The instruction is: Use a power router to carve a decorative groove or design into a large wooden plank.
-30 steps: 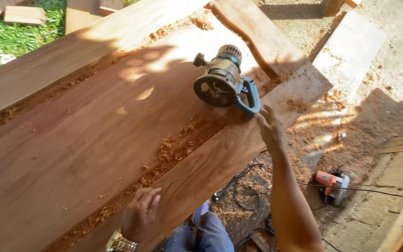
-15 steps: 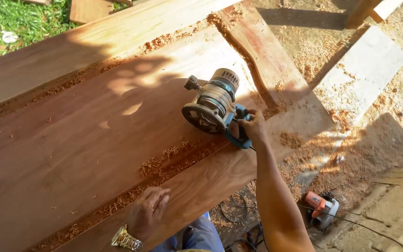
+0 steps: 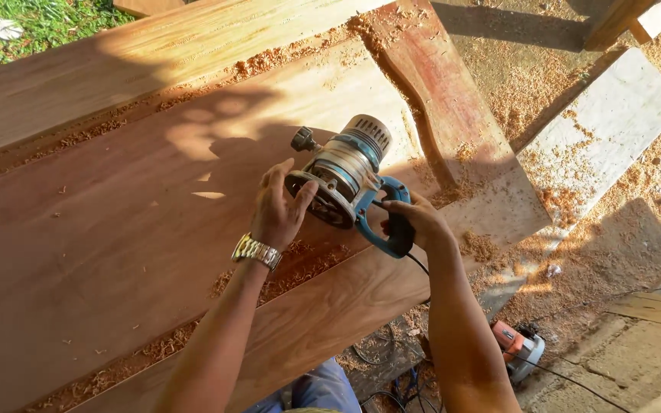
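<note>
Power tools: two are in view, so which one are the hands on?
The blue and silver router lying on the wide plank: right hand on its handle, left hand at its base. The orange tool sits untouched on the ground.
</note>
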